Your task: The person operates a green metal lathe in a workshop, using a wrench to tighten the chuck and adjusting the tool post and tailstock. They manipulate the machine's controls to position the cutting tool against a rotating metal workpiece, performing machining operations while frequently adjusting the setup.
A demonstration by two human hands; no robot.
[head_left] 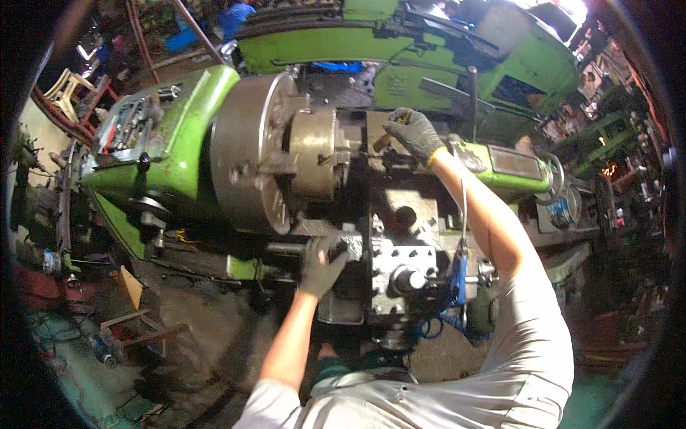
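Note:
A large lathe chuck (250,154) grips a thick, dull brass-coloured cylindrical workpiece (314,154). Beyond the tool post, my right hand (414,132) in a grey glove is closed around a short brownish tool (384,142). Its lower end points toward the workpiece; its exact kind is unclear. My left hand (323,266), gloved too, lies below the chuck against a metal block (350,242) on the carriage, fingers apart and slightly blurred. A square tool post (404,279) with several bolts stands right of that hand.
The green lathe headstock (179,143) rises on the left, loose tools in its top tray (128,129). At the right is the tailstock (511,164) with its handwheel (555,175). Another green machine (314,51) stands behind. A blue cord (455,289) hangs beside the tool post.

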